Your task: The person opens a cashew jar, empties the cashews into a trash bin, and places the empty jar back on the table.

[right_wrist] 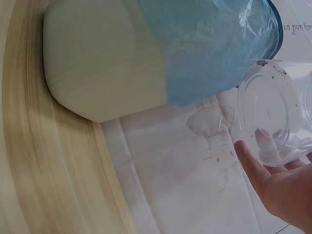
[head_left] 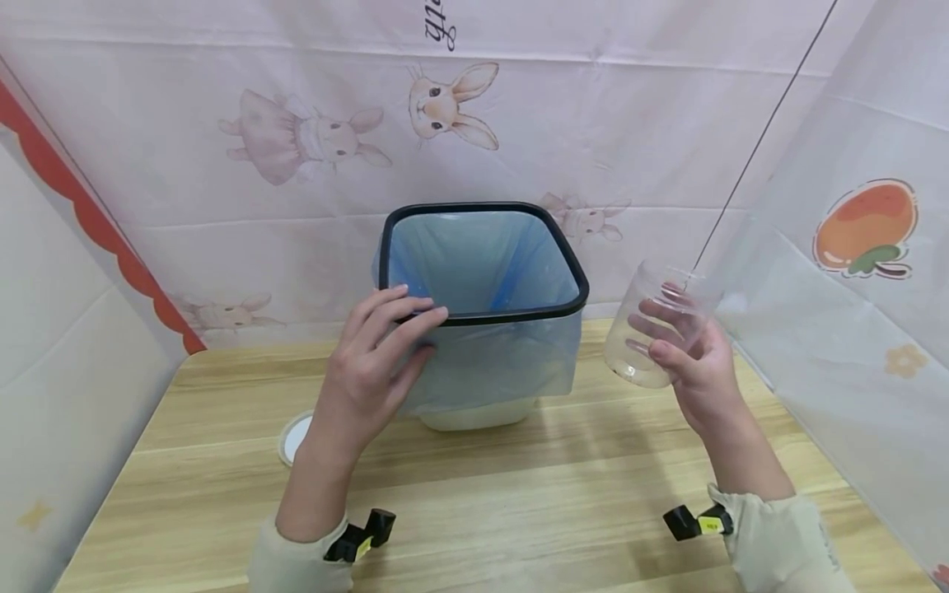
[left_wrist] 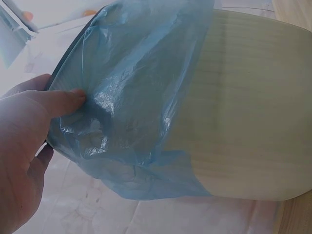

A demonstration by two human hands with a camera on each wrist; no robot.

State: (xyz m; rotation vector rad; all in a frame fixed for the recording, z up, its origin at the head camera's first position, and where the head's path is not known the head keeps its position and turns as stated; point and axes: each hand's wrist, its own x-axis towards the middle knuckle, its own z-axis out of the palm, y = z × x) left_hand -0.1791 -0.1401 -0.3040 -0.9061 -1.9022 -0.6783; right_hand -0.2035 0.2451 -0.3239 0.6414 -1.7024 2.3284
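A cream trash bin [head_left: 474, 417] with a black rim [head_left: 511, 316] stands upright toward the back of the table. A translucent blue trash bag [head_left: 504, 362] lines it and folds down over its outside. My left hand [head_left: 363, 362] grips the rim at the front left corner, fingers over the top edge and thumb [left_wrist: 68, 101] against the bag outside. To the right of the bin, my right hand [head_left: 704, 371] holds a clear plastic jar [head_left: 628, 333] tilted above the table. Dark specks show around its base [right_wrist: 265, 107] in the right wrist view.
A round white lid [head_left: 295, 436] lies on the wooden table [head_left: 474, 511], partly hidden by my left forearm. Right behind the bin is a wall covering [head_left: 311, 49] with printed rabbits. More printed sheets flank the table on both sides.
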